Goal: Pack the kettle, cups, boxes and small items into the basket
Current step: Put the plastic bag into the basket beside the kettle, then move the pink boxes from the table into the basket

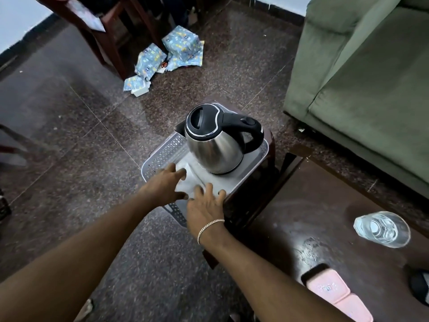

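A steel kettle (214,149) with a black lid and handle stands upright in the far half of a grey perforated basket (162,154), which rests on a dark stool. A white flat box or paper (190,180) lies in the basket's near half. My left hand (167,184) lies on its left side and my right hand (204,205) on its near edge, both with fingers spread. I cannot tell whether either hand grips it. A clear glass cup (381,228) lies on the dark table at right, and a pink case (336,296) lies nearer me.
A green sofa (362,77) fills the upper right. Blue wrapped parcels (167,56) lie on the floor by a wooden chair (109,40) at the back. The dark table (313,217) sits right of the stool. A dark object (420,287) shows at the right edge.
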Motion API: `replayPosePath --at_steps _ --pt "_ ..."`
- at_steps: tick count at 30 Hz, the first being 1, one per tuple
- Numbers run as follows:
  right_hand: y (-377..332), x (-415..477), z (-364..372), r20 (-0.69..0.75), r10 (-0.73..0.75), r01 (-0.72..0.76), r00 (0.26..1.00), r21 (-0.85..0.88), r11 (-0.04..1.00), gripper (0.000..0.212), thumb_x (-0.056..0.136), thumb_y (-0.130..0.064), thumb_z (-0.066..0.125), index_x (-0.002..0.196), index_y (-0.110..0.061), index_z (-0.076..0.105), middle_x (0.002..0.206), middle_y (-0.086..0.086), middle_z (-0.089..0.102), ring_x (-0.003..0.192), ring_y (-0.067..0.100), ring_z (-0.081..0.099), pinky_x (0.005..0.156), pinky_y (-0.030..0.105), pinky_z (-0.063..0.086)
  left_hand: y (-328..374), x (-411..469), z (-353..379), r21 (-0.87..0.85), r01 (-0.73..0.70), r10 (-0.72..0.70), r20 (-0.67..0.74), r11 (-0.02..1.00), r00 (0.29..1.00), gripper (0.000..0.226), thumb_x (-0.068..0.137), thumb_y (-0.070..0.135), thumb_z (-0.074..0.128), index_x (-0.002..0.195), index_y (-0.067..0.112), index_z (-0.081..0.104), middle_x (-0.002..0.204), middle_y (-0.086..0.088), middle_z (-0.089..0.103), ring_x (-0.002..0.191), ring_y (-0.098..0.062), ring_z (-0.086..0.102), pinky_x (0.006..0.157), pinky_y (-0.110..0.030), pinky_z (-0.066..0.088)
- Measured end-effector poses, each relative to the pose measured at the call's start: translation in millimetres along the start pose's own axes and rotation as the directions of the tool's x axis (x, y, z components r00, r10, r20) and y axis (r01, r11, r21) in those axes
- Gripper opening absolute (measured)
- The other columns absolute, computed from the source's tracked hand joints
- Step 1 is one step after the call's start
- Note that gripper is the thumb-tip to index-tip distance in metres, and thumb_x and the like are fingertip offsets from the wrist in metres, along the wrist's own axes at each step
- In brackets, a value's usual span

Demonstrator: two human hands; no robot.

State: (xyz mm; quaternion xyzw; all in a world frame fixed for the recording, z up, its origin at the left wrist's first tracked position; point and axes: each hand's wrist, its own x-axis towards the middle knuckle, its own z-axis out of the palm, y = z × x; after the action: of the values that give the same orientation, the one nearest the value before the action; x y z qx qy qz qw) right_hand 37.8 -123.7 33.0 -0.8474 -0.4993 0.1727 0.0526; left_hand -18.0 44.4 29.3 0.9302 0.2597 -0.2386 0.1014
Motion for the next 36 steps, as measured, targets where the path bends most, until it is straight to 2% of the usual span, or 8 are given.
replayPosePath --at_steps 4,10,14,18,24,27,32,36 --pt "9 -2 6 0.188 -0.068 0.086 0.98 -0.089 0.992 0.042 0.093 -0.026 0.04 0.122 -0.019 0.069 0.142 0.005 0.048 0.135 0.044 0.023 0.103 0.069 0.012 -2 -4 13 0.049 0.033 -0.037 0.088 0.998 0.995 0.074 0.077 0.05 0.084 0.137 0.021 0.052 0.126 -0.013 0.05 0.115 -0.04 0.056 0.095 -0.046 0.05" --pt "16 -10 -4 0.23 -0.099 0.122 0.968 -0.09 0.988 0.046 0.099 -0.031 0.033 0.136 -0.02 0.058 0.15 0.013 0.042 0.143 0.048 0.012 0.108 0.07 0.003 8 -11 20 0.103 0.09 -0.097 0.071 0.991 0.993 0.075 0.083 0.057 0.077 0.141 0.021 0.046 0.135 -0.014 0.045 0.124 -0.039 0.046 0.097 -0.05 0.049" --pt "36 -33 -17 0.006 -0.053 0.052 0.999 0.12 0.991 0.038 0.086 -0.037 0.052 0.112 -0.015 0.07 0.13 0.011 0.054 0.135 0.042 0.031 0.108 0.061 0.016 31 -15 9 0.113 0.117 -0.108 -0.083 0.987 0.991 0.06 0.086 0.045 0.079 0.129 0.01 0.056 0.126 -0.019 0.052 0.114 -0.044 0.052 0.087 -0.054 0.053" --pt "72 -72 -23 -0.313 0.117 -0.036 0.943 0.254 0.967 0.021 0.085 -0.034 0.053 0.099 -0.023 0.064 0.115 0.001 0.056 0.119 0.03 0.046 0.094 0.052 0.031 68 -32 2 -0.048 0.038 -0.055 -0.418 0.998 0.907 0.029 0.086 0.021 0.081 0.1 0.006 0.06 0.095 -0.015 0.056 0.087 -0.044 0.06 0.068 -0.047 0.05" --pt "163 -168 -5 -0.367 0.399 -0.281 0.84 0.336 0.899 0.021 0.087 -0.037 0.055 0.107 -0.033 0.063 0.118 -0.009 0.056 0.11 0.018 0.052 0.086 0.042 0.036 168 -59 7 -0.184 -0.283 0.131 -0.574 0.941 0.809 0.027 0.095 0.041 0.059 0.095 0.017 0.047 0.093 0.004 0.045 0.08 -0.025 0.05 0.057 -0.039 0.043" --pt "202 -223 8 -0.319 0.515 -0.407 0.795 0.348 0.844 0.021 0.087 -0.036 0.056 0.106 -0.033 0.064 0.117 -0.009 0.059 0.106 0.02 0.055 0.085 0.041 0.037 222 -63 16 -0.129 -0.422 0.285 -0.562 0.897 0.776 0.031 0.095 0.044 0.058 0.093 0.014 0.05 0.092 -0.002 0.048 0.079 -0.027 0.051 0.059 -0.04 0.044" --pt "248 -308 27 -0.206 0.64 -0.57 0.74 0.312 0.76 0.029 0.08 -0.033 0.055 0.105 -0.027 0.068 0.115 -0.003 0.062 0.104 0.025 0.058 0.083 0.042 0.043 294 -59 43 -0.032 -0.592 0.535 -0.389 0.805 0.75 0.035 0.095 0.051 0.058 0.098 0.016 0.053 0.099 0.0 0.048 0.086 -0.027 0.056 0.067 -0.038 0.046" --pt "274 -361 47 -0.14 0.703 -0.644 0.698 0.308 0.7 0.037 0.076 -0.035 0.066 0.111 -0.021 0.069 0.117 0.002 0.064 0.106 0.029 0.061 0.085 0.047 0.047 334 -53 72 0.044 -0.683 0.682 -0.13 0.729 0.719 0.058 0.087 0.064 0.061 0.117 0.014 0.058 0.111 -0.003 0.049 0.098 -0.028 0.056 0.082 -0.043 0.053"
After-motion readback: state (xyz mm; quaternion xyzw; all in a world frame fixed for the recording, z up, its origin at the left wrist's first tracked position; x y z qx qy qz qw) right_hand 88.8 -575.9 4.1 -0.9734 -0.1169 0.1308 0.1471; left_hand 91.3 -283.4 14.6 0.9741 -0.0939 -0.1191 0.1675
